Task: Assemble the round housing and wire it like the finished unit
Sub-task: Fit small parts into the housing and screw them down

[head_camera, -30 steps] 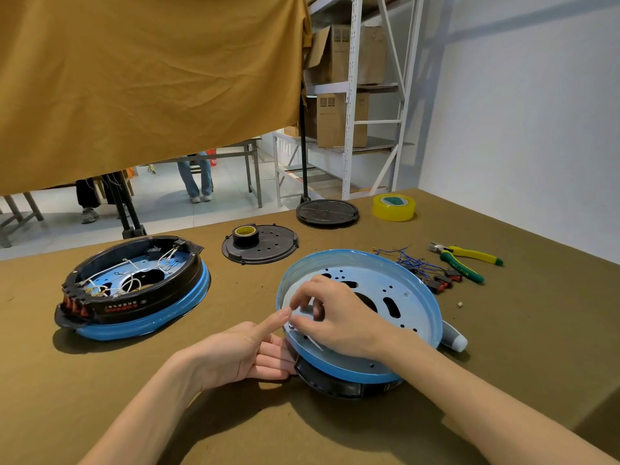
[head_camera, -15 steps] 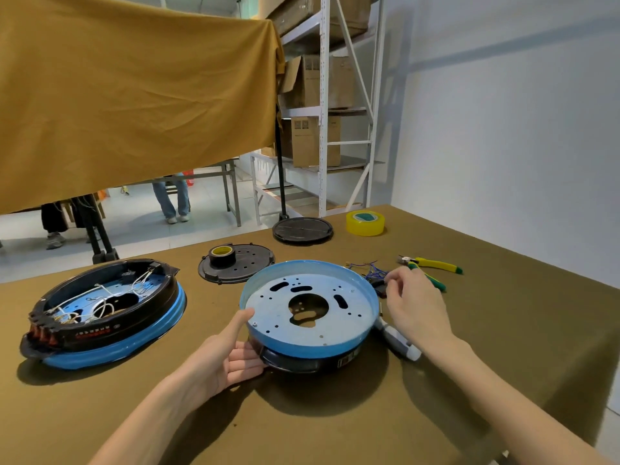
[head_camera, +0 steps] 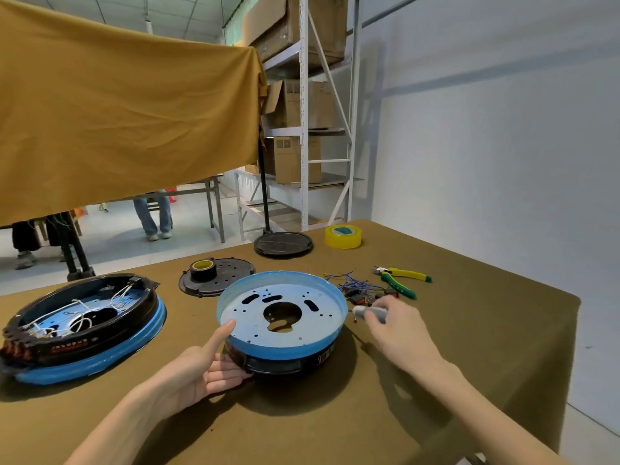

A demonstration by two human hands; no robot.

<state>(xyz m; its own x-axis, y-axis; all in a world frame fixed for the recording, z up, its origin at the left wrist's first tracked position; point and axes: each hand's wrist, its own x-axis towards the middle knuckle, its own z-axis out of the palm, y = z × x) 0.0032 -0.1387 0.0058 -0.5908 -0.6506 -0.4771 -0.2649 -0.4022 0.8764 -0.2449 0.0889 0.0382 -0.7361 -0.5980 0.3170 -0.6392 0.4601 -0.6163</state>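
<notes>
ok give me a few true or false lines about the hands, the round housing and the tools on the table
1. The left hand steadies the round housing at its near-left edge. True.
2. The right hand holds the pliers. False: it grips a small white tool; the pliers lie untouched beyond it.
3. The finished unit with white wires sits left of the housing. True.
4. The yellow tape roll lies inside the housing. False: it stands at the table's far edge.
5. Blue wires already run through the housing. False: they lie loose beside it.
</notes>
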